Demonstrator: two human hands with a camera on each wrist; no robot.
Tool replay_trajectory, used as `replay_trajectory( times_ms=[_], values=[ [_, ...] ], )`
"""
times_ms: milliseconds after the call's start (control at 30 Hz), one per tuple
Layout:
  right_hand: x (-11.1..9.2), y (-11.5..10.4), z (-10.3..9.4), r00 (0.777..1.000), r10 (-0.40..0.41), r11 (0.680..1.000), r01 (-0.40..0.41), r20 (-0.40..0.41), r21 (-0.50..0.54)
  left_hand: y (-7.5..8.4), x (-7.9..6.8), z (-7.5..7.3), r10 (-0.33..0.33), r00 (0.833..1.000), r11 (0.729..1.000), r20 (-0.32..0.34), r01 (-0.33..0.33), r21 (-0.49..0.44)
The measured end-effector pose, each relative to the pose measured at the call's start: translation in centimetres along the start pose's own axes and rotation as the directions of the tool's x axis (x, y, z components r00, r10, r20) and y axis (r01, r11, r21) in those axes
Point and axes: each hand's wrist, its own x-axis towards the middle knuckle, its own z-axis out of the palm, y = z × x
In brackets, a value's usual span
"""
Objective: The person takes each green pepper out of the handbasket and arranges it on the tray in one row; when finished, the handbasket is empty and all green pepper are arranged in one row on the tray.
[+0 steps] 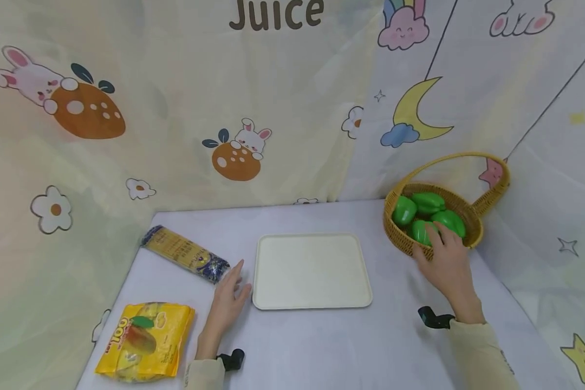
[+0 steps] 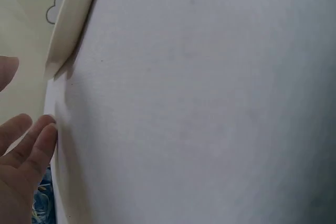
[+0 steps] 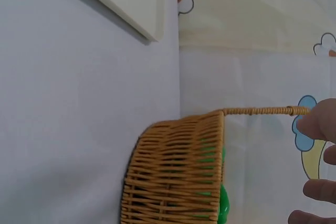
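Note:
My right hand [image 1: 446, 265] is over the near rim of a wicker basket [image 1: 395, 230], fingers spread and holding nothing. In the basket lie several glossy green pepper-like pieces [image 1: 428, 202], and my fingertips overlap the nearest one in the head view. The right wrist view shows the basket's woven side [image 3: 173, 169] and my fingers [image 3: 319, 190] apart above it. My left hand [image 1: 226, 303], fingers loosely extended, hovers between a long gold-and-blue packet [image 1: 185, 252] and a cream rectangular tray [image 1: 312, 271]. It holds nothing; the left wrist view shows its fingers [image 2: 39, 150] beside the tray's edge [image 2: 73, 24].
A yellow bag [image 1: 146, 341] with a mango picture lies at the front left of the white table [image 1: 322, 346]. The basket's tall arched handle [image 1: 448, 156] rises beyond my right hand. A printed cloth backdrop [image 1: 292, 108] stands behind the table.

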Motion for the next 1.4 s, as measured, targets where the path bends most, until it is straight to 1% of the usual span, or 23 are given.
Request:
replay_trajectory(
  times_ms=[100,233,300,367,467,533,600,733,867,967,1100,1233,1400],
  values=[
    [0.3,0.4,-0.8,0.998,0.052,0.998,-0.052,0.023,-0.018,-0.5,0.0,0.5,-0.021,1.000,1.000,0.002,0.021,-0.020],
    [0.1,0.9,-1.4,0.993,0.106,0.994,-0.103,0.061,-0.043,-1.1,0.1,0.9,-0.056,0.998,0.998,0.006,0.057,-0.041],
    [-0.1,1.2,-1.6,0.992,0.112,0.993,-0.109,0.065,-0.050,-1.3,0.1,1.0,-0.070,0.997,0.996,0.015,0.071,-0.046],
    [-0.2,1.4,-1.6,0.994,0.099,0.994,-0.096,0.056,-0.048,-1.4,0.2,1.2,-0.082,0.996,0.996,0.030,0.083,-0.039],
    [-0.2,1.7,-1.6,0.998,0.060,0.997,-0.059,0.034,-0.050,-1.5,0.5,1.4,-0.075,0.996,0.997,0.040,0.076,-0.018],
    [-0.1,1.8,-1.7,0.998,0.053,0.998,-0.051,0.025,-0.046,-1.4,0.7,1.4,-0.065,0.997,0.998,0.046,0.066,-0.016],
    [0.0,1.8,-1.8,0.998,0.064,0.997,-0.063,0.025,-0.049,-1.4,0.9,1.3,-0.053,0.997,0.998,0.057,0.054,-0.017],
    [0.0,1.9,-2.2,0.996,0.089,0.995,-0.087,0.024,-0.056,-1.3,1.5,0.9,-0.041,0.993,0.999,0.108,0.044,-0.021],
    [-0.2,1.8,-2.4,0.995,0.098,0.993,-0.096,0.022,-0.067,-1.3,2.1,0.3,-0.035,0.984,0.999,0.175,0.038,-0.017],
    [-0.4,1.7,-2.6,0.991,0.129,0.990,-0.127,0.030,-0.067,-1.4,2.4,0.0,-0.034,0.972,0.999,0.231,0.039,-0.018],
    [-0.8,1.6,-2.9,0.981,0.186,0.981,-0.181,0.064,-0.071,-1.8,2.5,0.0,-0.032,0.957,0.999,0.288,0.039,-0.020],
    [-0.9,1.6,-3.1,0.972,0.218,0.974,-0.212,0.087,-0.078,-2.2,2.4,0.0,-0.015,0.945,0.999,0.328,0.024,-0.026],
    [-1.1,2.0,-3.0,0.976,0.204,0.977,-0.198,0.071,-0.082,-2.3,2.3,-0.2,0.011,0.933,0.999,0.359,0.003,-0.040]
  ],
)
